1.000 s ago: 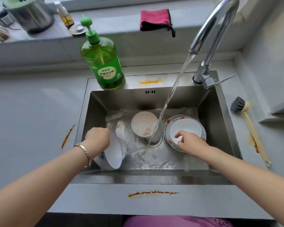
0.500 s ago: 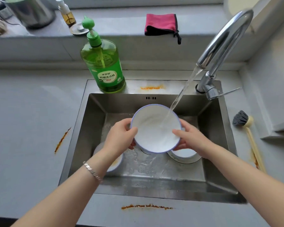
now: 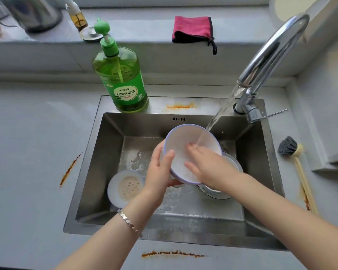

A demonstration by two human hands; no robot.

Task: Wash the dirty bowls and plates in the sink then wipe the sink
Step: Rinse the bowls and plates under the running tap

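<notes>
Broadly, a grey table point(image 3: 27, 133) wraps a steel sink point(image 3: 98, 162), basin wet, scummy film on its floor. Chrome faucet point(image 3: 271, 49) at back right, running; water point(image 3: 220, 112) falls at a slant into the held bowl point(image 3: 183, 137). Green soap bottle point(image 3: 121, 82) stands on the sink's back ledge, left of centre. Held bowl is white with a blue rim, lifted above the basin near its middle, tilted with its mouth toward the camera and the stream. Left hand point(image 3: 160, 172) grips it at the left rim, thumb over the edge and the rest curled behind. Right hand point(image 3: 209, 164) lies inside it, fingers point(image 3: 192, 148) spread flat against the inner wall, pinching nothing. Dirty bowl point(image 3: 128, 187) sits on the sink floor at left, brownish residue inside, apart from both hands. A plate point(image 3: 217, 196) with another dish on it lies at right, mostly hidden under the right forearm. Brush point(image 3: 293, 152) lies on the table right of the sink; pink cloth point(image 3: 192, 29) is on the back sill. Orange stains point(image 3: 172, 254) streak the table's front edge. Judgement: the bowl looks ceramic, so rigid, moderately heavy, chippable against steel, and slick under water. Rim-and-underside hold seems the safest; one-handed pinch at the wet rim risks a slip.
</notes>
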